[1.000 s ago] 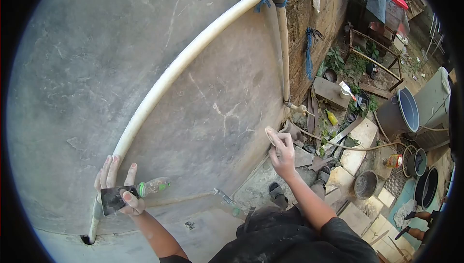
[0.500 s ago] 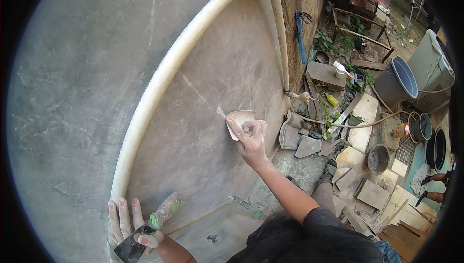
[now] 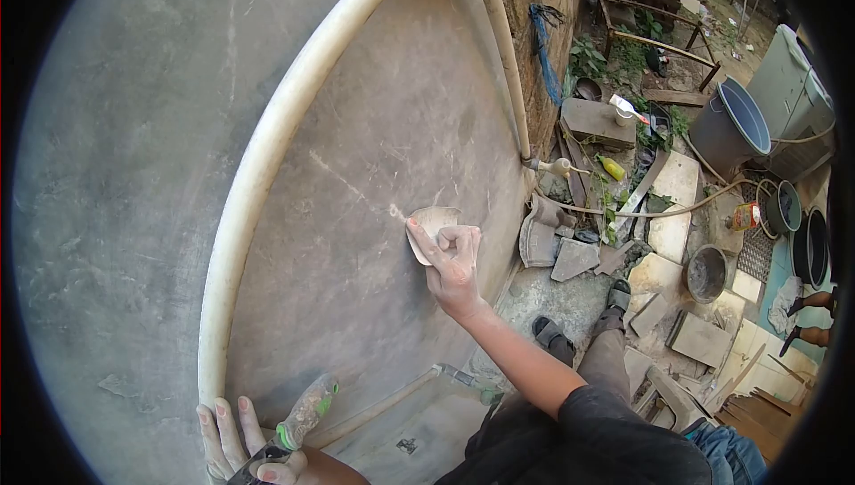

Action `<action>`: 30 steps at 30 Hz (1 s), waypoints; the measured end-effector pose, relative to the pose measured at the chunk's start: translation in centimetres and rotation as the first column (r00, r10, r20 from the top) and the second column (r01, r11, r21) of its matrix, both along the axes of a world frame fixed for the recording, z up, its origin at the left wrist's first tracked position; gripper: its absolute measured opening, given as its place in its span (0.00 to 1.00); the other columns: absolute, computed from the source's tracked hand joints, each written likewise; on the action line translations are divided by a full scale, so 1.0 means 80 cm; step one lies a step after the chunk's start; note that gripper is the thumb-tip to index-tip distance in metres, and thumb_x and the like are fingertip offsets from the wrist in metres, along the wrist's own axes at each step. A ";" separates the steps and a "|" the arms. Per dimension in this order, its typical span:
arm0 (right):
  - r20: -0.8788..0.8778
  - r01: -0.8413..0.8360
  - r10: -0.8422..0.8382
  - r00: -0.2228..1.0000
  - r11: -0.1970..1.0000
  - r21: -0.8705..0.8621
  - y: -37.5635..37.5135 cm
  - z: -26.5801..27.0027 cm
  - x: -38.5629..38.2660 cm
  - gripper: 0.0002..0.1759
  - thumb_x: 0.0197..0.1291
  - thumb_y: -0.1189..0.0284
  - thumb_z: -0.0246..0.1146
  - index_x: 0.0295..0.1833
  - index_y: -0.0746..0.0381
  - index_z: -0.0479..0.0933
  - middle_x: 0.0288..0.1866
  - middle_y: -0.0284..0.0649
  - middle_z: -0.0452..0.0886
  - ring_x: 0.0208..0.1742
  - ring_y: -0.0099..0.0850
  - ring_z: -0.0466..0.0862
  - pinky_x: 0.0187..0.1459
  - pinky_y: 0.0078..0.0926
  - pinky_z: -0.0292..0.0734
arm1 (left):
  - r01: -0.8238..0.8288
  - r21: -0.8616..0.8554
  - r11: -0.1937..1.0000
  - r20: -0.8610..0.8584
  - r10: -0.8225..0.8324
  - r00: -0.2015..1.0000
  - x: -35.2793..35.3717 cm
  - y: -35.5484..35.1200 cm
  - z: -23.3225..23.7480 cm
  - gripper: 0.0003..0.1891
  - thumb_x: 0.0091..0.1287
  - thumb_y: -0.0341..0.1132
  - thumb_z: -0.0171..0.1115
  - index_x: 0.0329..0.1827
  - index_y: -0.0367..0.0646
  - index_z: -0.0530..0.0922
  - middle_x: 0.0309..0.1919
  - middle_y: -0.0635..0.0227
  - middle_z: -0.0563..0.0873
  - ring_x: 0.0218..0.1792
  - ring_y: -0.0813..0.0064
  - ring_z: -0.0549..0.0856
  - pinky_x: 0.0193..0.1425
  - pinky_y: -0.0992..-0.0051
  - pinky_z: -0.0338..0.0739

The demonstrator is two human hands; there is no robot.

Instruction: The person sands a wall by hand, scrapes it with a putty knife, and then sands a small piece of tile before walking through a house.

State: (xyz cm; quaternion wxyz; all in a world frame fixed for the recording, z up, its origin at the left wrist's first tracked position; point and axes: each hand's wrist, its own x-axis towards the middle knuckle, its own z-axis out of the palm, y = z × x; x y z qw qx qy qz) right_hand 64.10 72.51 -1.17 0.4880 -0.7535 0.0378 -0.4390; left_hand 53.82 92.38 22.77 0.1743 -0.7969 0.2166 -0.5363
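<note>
My right hand (image 3: pixel 454 273) presses a pale, curled piece of sandpaper (image 3: pixel 435 215) flat against the grey cement wall (image 3: pixel 356 155), index finger stretched along it. Just off the sheet's upper left edge, a whitish patch (image 3: pixel 395 211) sits at the end of a thin light line in the wall. At the bottom left, my left hand (image 3: pixel 236 445) rests by the lower end of a white pipe (image 3: pixel 267 146), dusty fingers spread. Its thumb keeps hold of a putty knife (image 3: pixel 307 409) with a grey and green handle; the dark blade is mostly cut off by the frame's edge.
A thinner pipe with a tap (image 3: pixel 559 167) runs down the wall's right edge. Broken tiles and slabs (image 3: pixel 574 258) litter the ground near my feet. Further right stand a large grey bucket (image 3: pixel 728 133), basins (image 3: pixel 784 209) and a hose (image 3: pixel 659 212). Another person's legs (image 3: pixel 812 320) show far right.
The view has shifted slightly, and my left hand with the putty knife sits lower in the frame. My right hand stays on the sandpaper at nearly the same spot by the whitish patch.
</note>
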 end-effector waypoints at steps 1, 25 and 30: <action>-0.004 -0.003 0.003 1.000 1.000 0.012 -0.001 0.006 0.003 0.37 0.48 0.81 0.64 0.67 0.47 0.80 0.38 0.34 0.63 0.43 0.33 0.67 0.51 0.33 0.62 | -0.001 -0.009 1.000 -0.002 0.001 1.000 -0.001 0.001 -0.001 0.35 0.74 0.37 0.25 0.40 0.34 0.89 0.46 0.50 0.90 0.51 0.47 0.88 0.59 0.57 0.83; -0.023 -0.057 0.058 0.998 0.997 0.051 0.001 0.024 0.002 0.38 0.50 0.84 0.61 0.70 0.50 0.77 0.38 0.35 0.64 0.42 0.34 0.66 0.50 0.32 0.63 | 0.062 -0.018 0.998 0.052 -0.061 0.997 0.011 0.002 -0.005 0.35 0.75 0.38 0.25 0.39 0.30 0.88 0.45 0.45 0.89 0.50 0.43 0.88 0.60 0.51 0.84; -0.009 -0.091 0.093 0.996 0.991 0.097 -0.061 0.019 0.004 0.35 0.53 0.85 0.60 0.70 0.56 0.76 0.43 0.38 0.71 0.47 0.36 0.71 0.52 0.29 0.69 | 0.026 0.117 0.993 -0.009 -0.025 1.000 0.004 -0.001 0.010 0.36 0.77 0.40 0.24 0.40 0.30 0.88 0.45 0.46 0.89 0.50 0.44 0.88 0.59 0.53 0.84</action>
